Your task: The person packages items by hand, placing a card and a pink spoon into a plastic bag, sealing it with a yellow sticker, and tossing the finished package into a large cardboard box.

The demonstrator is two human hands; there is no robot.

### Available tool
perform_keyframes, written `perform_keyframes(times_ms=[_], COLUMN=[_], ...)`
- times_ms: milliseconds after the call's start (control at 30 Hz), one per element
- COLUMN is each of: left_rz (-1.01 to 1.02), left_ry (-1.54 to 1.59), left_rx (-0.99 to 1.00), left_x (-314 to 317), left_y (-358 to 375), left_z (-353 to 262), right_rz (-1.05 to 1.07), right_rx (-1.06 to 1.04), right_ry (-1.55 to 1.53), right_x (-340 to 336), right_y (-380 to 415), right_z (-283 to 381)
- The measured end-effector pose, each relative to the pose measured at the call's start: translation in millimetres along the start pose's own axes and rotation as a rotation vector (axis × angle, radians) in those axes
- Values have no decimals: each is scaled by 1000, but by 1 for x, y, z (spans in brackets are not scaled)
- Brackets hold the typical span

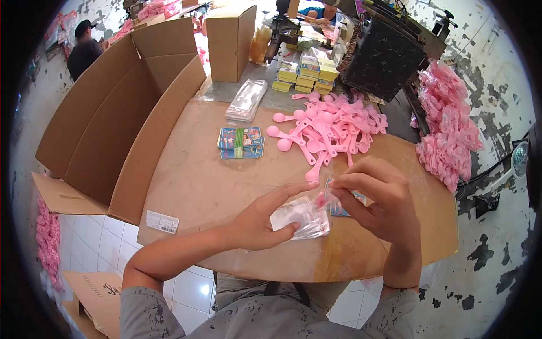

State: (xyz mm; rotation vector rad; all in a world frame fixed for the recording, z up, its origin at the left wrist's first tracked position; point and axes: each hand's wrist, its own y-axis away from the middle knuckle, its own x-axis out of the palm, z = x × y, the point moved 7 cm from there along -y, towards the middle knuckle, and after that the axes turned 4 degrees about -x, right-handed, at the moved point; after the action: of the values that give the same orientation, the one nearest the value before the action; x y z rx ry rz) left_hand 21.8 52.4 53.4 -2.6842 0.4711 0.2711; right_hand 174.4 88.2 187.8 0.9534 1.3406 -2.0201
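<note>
My left hand point(264, 219) reaches over a pile of clear plastic bags point(307, 226), its thumb and fingers spread apart. My right hand point(379, 199) is closed in a pinch on what looks like a clear plastic bag point(323, 199) with a bit of pink showing; its outline is blurred. Partly under my right hand lie blue printed cards point(339, 209). Just beyond my fingertips is a heap of pink measuring spoons point(327, 124). A banded stack of blue cards point(241, 142) lies to the left of the spoons.
A large open cardboard box point(107, 113) stands at the left of the table point(186, 186). More clear bags point(247, 100), yellow-edged card stacks point(309, 72) and a black machine box point(384, 53) are at the back. Bagged pink items point(446, 124) hang right. A person point(84, 51) is far left.
</note>
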Motion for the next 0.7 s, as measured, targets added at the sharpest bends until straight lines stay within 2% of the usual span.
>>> perform_keyframes(times_ms=[100,200,300,433,533,633,700], left_rz=[-93,-75,-127,-127,-132,-169,-176], left_ry=[-40,-54,52,180,300,254,139], left_rx=[53,-15,16,-89,-136,-101,-93], left_x=[0,-4,-3,-7,-7,-4,-3], left_y=[0,3,3,5,5,9,12], left_z=[-6,-8,-5,-4,-2,5,9], right_rz=[-33,-20,-3,-94,-307,-106,-81], right_rx=[59,158,201,315,44,-172,-212], right_ry=[-49,-109,-155,-197,-73,238,340], right_x=[6,12,19,25,26,40,50], right_y=[0,0,2,14,14,8,7], right_z=[-3,0,0,-15,-7,18,21])
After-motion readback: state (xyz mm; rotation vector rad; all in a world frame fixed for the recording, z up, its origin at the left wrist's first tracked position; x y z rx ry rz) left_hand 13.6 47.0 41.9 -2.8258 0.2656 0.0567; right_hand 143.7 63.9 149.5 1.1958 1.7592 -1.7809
